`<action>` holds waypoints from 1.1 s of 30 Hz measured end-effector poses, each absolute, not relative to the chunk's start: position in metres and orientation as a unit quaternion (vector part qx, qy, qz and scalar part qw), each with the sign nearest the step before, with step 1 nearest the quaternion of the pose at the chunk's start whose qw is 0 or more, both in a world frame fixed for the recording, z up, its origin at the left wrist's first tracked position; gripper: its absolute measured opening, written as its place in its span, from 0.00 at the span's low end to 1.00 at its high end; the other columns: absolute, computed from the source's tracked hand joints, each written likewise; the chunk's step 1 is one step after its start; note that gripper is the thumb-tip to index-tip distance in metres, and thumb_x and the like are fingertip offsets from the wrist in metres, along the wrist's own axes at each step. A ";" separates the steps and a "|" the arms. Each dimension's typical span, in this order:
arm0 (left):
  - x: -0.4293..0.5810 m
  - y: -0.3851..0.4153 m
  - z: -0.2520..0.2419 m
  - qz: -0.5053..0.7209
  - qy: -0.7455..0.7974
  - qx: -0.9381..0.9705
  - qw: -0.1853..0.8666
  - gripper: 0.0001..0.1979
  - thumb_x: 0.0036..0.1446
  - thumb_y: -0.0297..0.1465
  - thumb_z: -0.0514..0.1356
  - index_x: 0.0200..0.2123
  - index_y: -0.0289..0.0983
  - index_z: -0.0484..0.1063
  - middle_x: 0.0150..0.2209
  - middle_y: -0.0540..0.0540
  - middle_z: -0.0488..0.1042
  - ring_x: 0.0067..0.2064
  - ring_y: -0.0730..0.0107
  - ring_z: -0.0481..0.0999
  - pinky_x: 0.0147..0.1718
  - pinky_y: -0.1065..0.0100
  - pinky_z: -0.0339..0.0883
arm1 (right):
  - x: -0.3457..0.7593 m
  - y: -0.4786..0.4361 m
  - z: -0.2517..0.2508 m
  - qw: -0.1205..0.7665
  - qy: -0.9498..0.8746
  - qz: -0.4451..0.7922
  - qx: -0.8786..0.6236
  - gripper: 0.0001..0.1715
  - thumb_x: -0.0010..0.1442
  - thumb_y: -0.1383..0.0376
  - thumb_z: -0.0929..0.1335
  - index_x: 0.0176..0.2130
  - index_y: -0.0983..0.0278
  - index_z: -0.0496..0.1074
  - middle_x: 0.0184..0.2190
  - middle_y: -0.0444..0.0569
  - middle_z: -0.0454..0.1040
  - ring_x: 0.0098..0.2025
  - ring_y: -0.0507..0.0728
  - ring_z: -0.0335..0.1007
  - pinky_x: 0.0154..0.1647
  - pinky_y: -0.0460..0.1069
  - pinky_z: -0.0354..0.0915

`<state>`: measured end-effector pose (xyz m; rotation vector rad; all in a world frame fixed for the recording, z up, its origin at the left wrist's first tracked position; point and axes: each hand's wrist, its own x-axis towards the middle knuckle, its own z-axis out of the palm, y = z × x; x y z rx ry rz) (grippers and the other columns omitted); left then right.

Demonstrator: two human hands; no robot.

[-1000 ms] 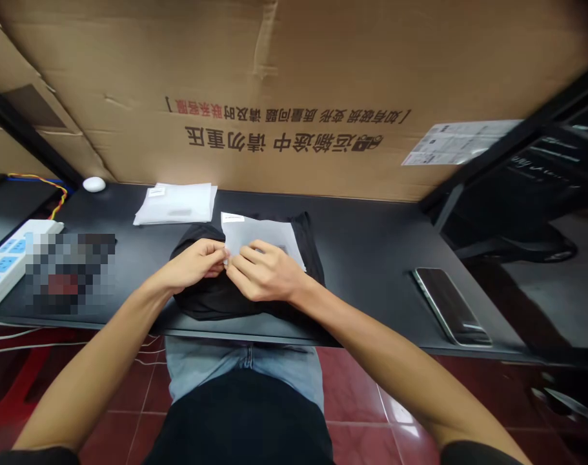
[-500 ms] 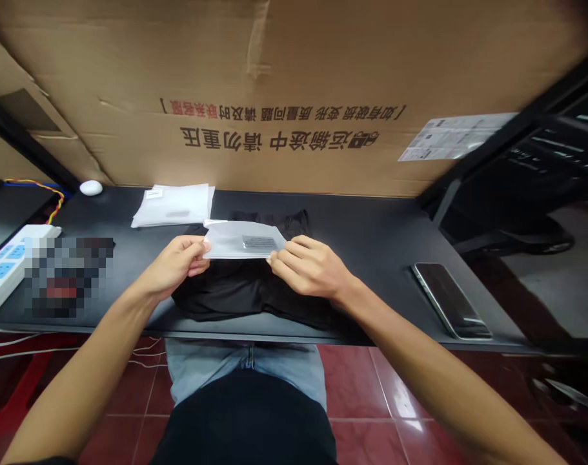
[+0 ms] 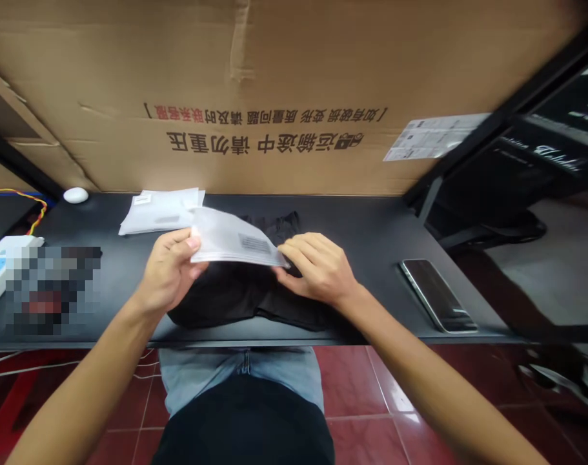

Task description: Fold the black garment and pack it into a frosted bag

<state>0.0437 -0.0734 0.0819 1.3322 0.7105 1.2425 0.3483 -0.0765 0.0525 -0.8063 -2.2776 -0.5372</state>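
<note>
Between my hands is a frosted white plastic bag (image 3: 226, 237) with a dark printed block near its right end. My left hand (image 3: 170, 265) pinches its left end between thumb and fingers. At the other end, my right hand (image 3: 317, 268) grips the right corner, fingers curled over it. Under the bag a black garment (image 3: 245, 300) lies spread on the dark table (image 3: 366, 258); the bag and my hands cover part of it. Just behind my left hand rests a stack of similar white bags (image 3: 153, 210).
A phone (image 3: 437, 296) lies at the table's right. To the left are a white power strip (image 3: 6, 268), a pixelated dark item (image 3: 51, 290) and a small white rounded object (image 3: 75, 195). A large cardboard sheet (image 3: 274, 71) stands along the back edge.
The bag is now tilted, its left end raised and its right end lower. My left hand has turned a little at its end. The whole view has shifted slightly.
</note>
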 end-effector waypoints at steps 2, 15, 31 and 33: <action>0.061 -0.078 0.086 0.508 0.269 0.588 0.569 0.21 0.71 0.42 0.66 0.26 0.40 0.75 0.20 0.50 0.67 0.24 0.70 0.65 0.27 0.64 0.62 | 0.328 -0.084 0.059 0.343 -0.856 -0.150 -0.357 0.40 0.76 0.59 0.70 0.79 0.64 0.60 0.69 0.62 0.78 0.68 0.68 0.79 0.66 0.63 0.79; 0.032 -0.059 0.050 0.172 0.351 0.900 0.193 0.18 0.77 0.41 0.58 0.62 0.45 0.78 0.77 0.41 0.70 0.77 0.52 0.69 0.83 0.36 0.45 | 0.483 -0.001 0.063 0.203 -0.775 -0.196 -0.565 0.46 0.72 0.73 0.63 0.83 0.55 0.57 0.82 0.53 0.60 0.82 0.71 0.59 0.81 0.72 0.59; 0.028 -0.054 0.020 0.106 0.395 0.905 0.118 0.27 0.80 0.43 0.53 0.77 0.46 0.67 0.82 0.42 0.60 0.85 0.49 0.53 0.82 0.32 0.45 | 0.567 0.046 0.009 0.021 -0.821 0.013 -0.570 0.41 0.76 0.57 0.63 0.83 0.54 0.57 0.86 0.59 0.44 0.86 0.78 0.41 0.79 0.85 0.43; 0.028 -0.056 0.021 0.105 0.397 0.904 0.117 0.27 0.80 0.42 0.53 0.77 0.46 0.67 0.82 0.42 0.60 0.85 0.49 0.53 0.82 0.32 0.44 | 0.565 0.048 0.011 0.057 -0.827 0.028 -0.558 0.38 0.76 0.53 0.66 0.80 0.56 0.64 0.85 0.62 0.49 0.85 0.79 0.45 0.80 0.83 0.42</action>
